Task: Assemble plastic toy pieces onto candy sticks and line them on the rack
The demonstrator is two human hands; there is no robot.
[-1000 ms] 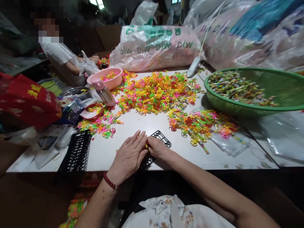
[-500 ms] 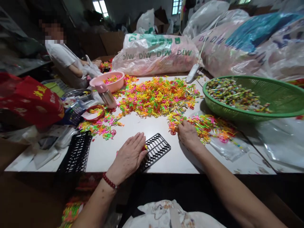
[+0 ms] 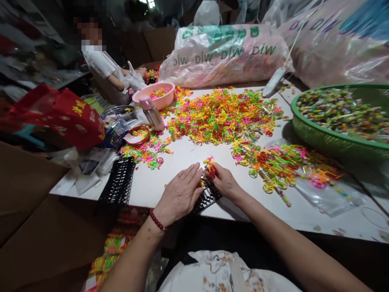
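My left hand (image 3: 181, 192) lies flat, fingers stretched, over the left part of a small black abacus-like rack (image 3: 208, 198) near the table's front edge. Bits of red and yellow plastic show beside its fingers. Just right of it, my right hand (image 3: 224, 181) pinches a few small bright plastic toys (image 3: 210, 167), orange, red and pink, above the rack. Their exact shape is partly hidden by the fingers. Beyond both hands spreads a large heap of similar toys (image 3: 225, 115), some with wheel-like rings. A smaller pile (image 3: 273, 162), mixed with candy-filled tubes, lies to the right.
A green basket (image 3: 306, 125) of wrapped pieces stands at right, a pink basin (image 3: 168, 99) and a flask (image 3: 154, 117) at back left. More black racks (image 3: 118, 182) lie left. A power strip (image 3: 274, 81) and stuffed bags (image 3: 225, 61) are behind. Another person (image 3: 101, 67) sits far left.
My right hand has come from the right-hand pile to the rack, carrying a few toys. My left hand stays over the rack. The view has turned slightly left.
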